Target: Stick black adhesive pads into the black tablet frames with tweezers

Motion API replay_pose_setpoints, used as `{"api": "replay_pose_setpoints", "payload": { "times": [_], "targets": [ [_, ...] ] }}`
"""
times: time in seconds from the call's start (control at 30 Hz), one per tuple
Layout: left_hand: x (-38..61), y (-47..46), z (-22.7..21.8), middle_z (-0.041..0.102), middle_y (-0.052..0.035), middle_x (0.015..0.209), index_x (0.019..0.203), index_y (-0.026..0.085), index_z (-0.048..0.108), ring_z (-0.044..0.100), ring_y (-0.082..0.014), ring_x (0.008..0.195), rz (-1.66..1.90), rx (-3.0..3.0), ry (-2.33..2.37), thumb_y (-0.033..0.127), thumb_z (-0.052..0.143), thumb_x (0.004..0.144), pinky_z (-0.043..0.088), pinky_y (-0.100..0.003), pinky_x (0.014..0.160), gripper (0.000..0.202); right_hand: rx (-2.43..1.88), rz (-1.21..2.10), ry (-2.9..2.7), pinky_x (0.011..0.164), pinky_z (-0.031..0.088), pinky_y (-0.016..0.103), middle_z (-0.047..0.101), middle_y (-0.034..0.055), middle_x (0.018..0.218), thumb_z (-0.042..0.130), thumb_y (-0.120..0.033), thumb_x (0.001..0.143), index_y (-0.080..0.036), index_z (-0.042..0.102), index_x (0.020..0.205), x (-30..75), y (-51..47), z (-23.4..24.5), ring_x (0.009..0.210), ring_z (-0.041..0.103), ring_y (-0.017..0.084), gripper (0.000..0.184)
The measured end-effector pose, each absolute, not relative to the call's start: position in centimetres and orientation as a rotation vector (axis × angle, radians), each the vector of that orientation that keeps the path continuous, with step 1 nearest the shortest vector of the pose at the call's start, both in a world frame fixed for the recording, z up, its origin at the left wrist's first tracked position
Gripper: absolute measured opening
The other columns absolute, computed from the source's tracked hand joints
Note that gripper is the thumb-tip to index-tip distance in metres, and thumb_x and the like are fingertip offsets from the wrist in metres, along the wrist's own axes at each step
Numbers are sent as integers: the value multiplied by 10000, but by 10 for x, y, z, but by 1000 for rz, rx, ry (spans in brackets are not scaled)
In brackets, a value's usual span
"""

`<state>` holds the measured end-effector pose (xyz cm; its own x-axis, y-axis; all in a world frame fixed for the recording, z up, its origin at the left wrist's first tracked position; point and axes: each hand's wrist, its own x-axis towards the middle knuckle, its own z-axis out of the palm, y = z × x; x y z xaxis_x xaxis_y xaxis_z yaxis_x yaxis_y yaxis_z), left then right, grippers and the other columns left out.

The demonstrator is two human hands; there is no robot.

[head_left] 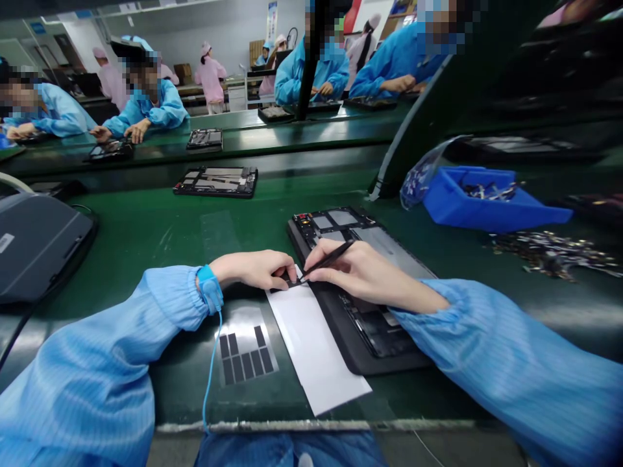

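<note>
My right hand (357, 269) is closed around black tweezers (335, 255), whose tip points down to the left. That tip meets a small black piece (291, 281) pinched in the fingers of my left hand (260, 269), over the top end of a white paper strip (316, 350). Beneath my right hand and forearm lies an opened tablet (394, 243) with its inner parts showing, resting on a black pad (345, 340). A clear sheet with black rectangular stickers (246, 365) lies left of the strip. My left wrist wears a blue corded strap (210, 289).
A blue bin (467, 207) of small parts stands at right, with loose parts (559, 253) heaped before it. Another opened tablet (219, 181) lies further back. A grey device (41, 240) stands at left. A dark green slanted post (413, 123) rises at right. Co-workers sit across the line.
</note>
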<state>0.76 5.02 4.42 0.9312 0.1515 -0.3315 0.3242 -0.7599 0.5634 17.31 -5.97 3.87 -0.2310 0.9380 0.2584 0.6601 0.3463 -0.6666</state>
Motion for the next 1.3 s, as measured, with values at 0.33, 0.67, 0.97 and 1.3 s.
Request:
{"api": "replay_pose_setpoints", "payload": {
  "times": [0.33,0.67,0.97,1.3],
  "targets": [
    [8,52,42,461,32,710,980,114,588,408,-93,611,-337,2436,348,157,549,773,313,-203,555,214,-1369,673,-1870,506,468,215,609,2,621,592,-314,770,-176,544,667,163,-56,41,549,614,129,179],
    [11,42,31,471,24,666,808,118,580,416,-87,577,124,2468,384,151,533,767,349,-205,550,70,-1325,471,-1276,371,447,252,524,-37,468,610,-383,773,-218,401,615,181,-59,35,372,568,152,310],
    [19,27,1,467,-58,935,1089,137,488,485,-147,829,690,2477,166,86,409,781,450,-280,763,322,-1373,406,-1319,317,435,258,468,-48,444,560,-313,798,-225,398,608,175,-60,19,337,549,153,265],
    [19,29,0,455,-62,939,1091,141,490,490,-154,846,689,2479,119,95,401,799,463,-301,790,309,-1372,365,-1361,344,445,265,504,-23,514,538,-311,822,-217,405,590,177,-62,18,353,546,137,284]
  ]
}}
